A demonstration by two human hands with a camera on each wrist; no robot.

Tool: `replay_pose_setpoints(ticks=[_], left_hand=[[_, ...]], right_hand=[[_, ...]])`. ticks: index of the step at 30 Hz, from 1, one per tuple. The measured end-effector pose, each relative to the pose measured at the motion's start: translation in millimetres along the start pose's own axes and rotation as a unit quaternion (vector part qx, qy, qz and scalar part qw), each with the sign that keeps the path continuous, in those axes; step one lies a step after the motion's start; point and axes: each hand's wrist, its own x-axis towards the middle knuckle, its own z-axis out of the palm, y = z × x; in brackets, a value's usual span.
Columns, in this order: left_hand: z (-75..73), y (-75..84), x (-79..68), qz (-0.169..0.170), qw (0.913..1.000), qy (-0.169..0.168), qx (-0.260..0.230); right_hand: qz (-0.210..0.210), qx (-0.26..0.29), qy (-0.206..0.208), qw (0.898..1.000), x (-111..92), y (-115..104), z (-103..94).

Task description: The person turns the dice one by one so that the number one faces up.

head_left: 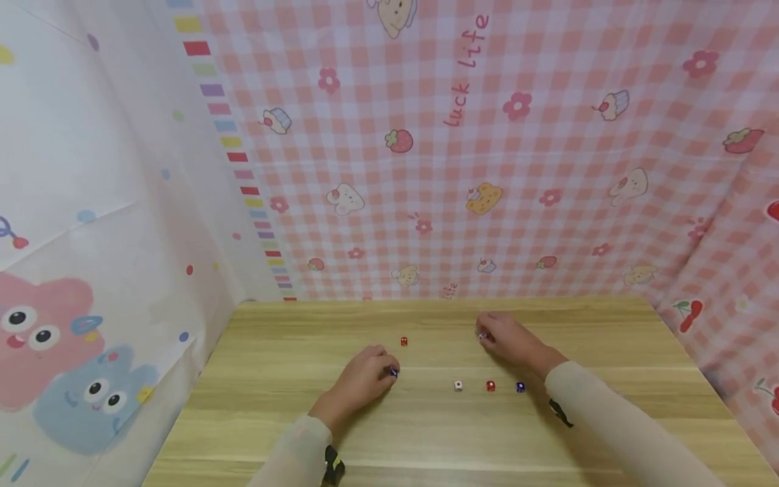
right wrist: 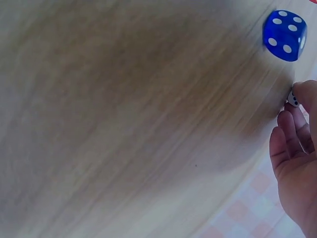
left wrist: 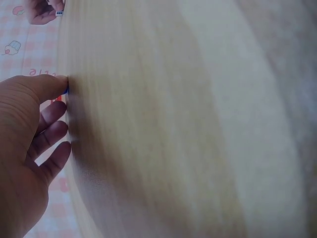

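My left hand [head_left: 363, 376] pinches a blue die [head_left: 394, 373] at the tabletop, left of the middle; in the left wrist view the thumb and fingers cover most of it. Further back on the right, my right hand [head_left: 508, 338] holds a white die [head_left: 483, 335] between thumb and fingers, and its black pips show in the right wrist view [right wrist: 293, 98]. A red die [head_left: 404, 341] lies behind the left hand. Nearer the front, a white die [head_left: 458, 386], a red die [head_left: 490, 385] and a blue die [head_left: 520, 387] stand apart in a row.
The wooden table [head_left: 426, 439] ends at the back against a pink checked cloth [head_left: 377, 182]. A white cloth with cartoon prints [head_left: 140, 257] hangs along the left side, and more checked cloth borders the right edge.
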Motion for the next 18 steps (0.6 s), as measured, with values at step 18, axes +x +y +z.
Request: replay_pose_setpoints(ticks=[18], left_hand=[[-1.2, 2.2, -1.0, 0.002, 1.0000, 0.010, 0.001]], right_hand=[[0.005, 0.006, 0.014, 1.000, -7.0, 2.8, 1.0]])
